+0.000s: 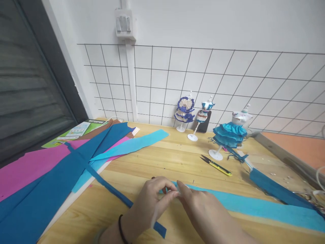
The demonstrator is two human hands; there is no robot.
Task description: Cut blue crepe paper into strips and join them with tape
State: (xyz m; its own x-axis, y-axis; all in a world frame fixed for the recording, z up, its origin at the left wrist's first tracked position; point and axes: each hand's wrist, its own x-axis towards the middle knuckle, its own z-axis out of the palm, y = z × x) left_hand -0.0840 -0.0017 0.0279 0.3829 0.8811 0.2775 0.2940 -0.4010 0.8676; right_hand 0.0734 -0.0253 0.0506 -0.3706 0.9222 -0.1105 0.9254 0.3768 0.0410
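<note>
Near the bottom centre of the frame, from where I'm standing, the left hand [148, 201] and the right hand [203, 206] meet fingertip to fingertip just above the tabletop [152, 162]. The left thumb and index finger are pinched together on a small pale piece [179, 194], too blurred for me to name; the right fingers bend in close against it, and I cannot tell whether they grip it too. Beneath and behind the hands lies a light-blue crepe-paper strip [254, 205], running flat to the lower right edge. A narrow dark-blue strip [109, 190] slants down from the left and passes under the left wrist, which wears a black band [122, 230]. Over on the left of the frame, a dark-blue sheet [50, 189] overlaps a magenta sheet [38, 162], with a green packet [54, 139] beyond them. Yellow-and-black snips [217, 166] lie right of centre. Behind them, towards the wall, stand three miniature dress forms: one in purple and cream ruffles [184, 110], one in a blue and white outfit [206, 106], and, furthest right, one with a tiered blue skirt [230, 135]. Black wire grid [162, 74] stretches across the wall above.
</note>
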